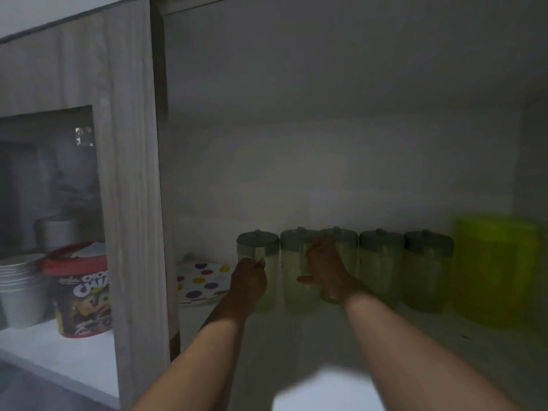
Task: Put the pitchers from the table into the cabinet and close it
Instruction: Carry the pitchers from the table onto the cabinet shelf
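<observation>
- Head view: both bare arms reach forward into the dim, open cabinet point(326, 129), hands at a row of pitchers on its shelf point(385, 336).
- Five pale green, see-through pitchers with grey-green lids stand upright, side by side near the back wall.
- The left hand point(248, 280) is at the leftmost pitcher point(258, 250), curled closed in front of its lower body; whether its fingers point(259, 264) truly clamp the handle cannot be told, as the picture is dark and blurred.
- The right hand point(326, 269) lies across the second pitcher point(293, 262) and the third pitcher point(344, 247), its fingers spread loosely against their walls and the thumb stuck out to the left; a firm grasp cannot be made out.
- The fourth pitcher point(381, 262) and the fifth pitcher point(427, 268) stand to the right, untouched by either hand.
- A bright yellow-green container point(498, 271), blurred, stands just beside the fifth pitcher at the right end of the shelf.
- A white plate with coloured dots point(201, 281) lies flat on the shelf left of the leftmost pitcher, partly behind the left wrist.
- A light wooden door frame point(130, 173) stands at the left; through its glass pane show a chocolate cereal tub with a red lid point(81, 295) and a stack of grey metal buckets point(20, 289).
</observation>
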